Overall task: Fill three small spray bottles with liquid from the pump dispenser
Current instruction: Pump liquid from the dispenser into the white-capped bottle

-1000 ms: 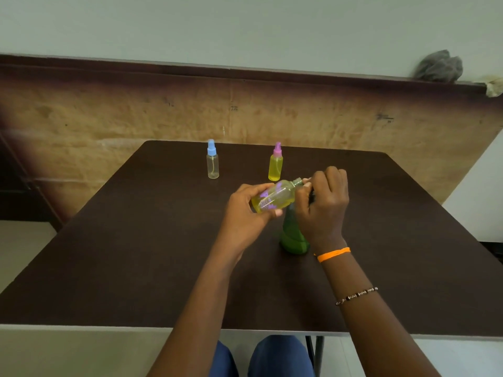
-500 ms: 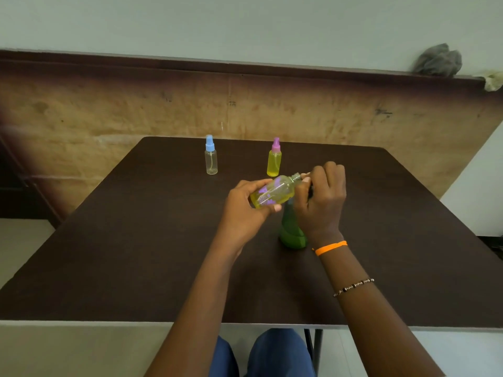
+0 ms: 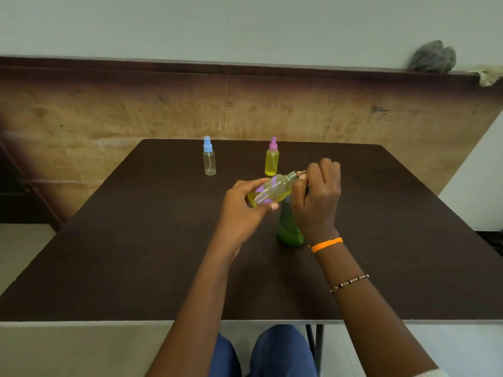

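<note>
As a person sits at a dark brown square table (image 3: 136,254), the left hand (image 3: 241,210) grips a tilted small clear plastic bottle of yellow liquid with purple markings (image 3: 272,190) above the table's middle, while the right hand (image 3: 317,197) pinches something at the bottle's neck, fingers curled. Just beneath stands a green plastic dispenser bottle (image 3: 290,231), its top hidden by the hands. At the far side stand a clear spray bottle with a blue cap (image 3: 209,159) and, right of it, a yellow-filled spray bottle with a pink cap (image 3: 272,160)
</note>
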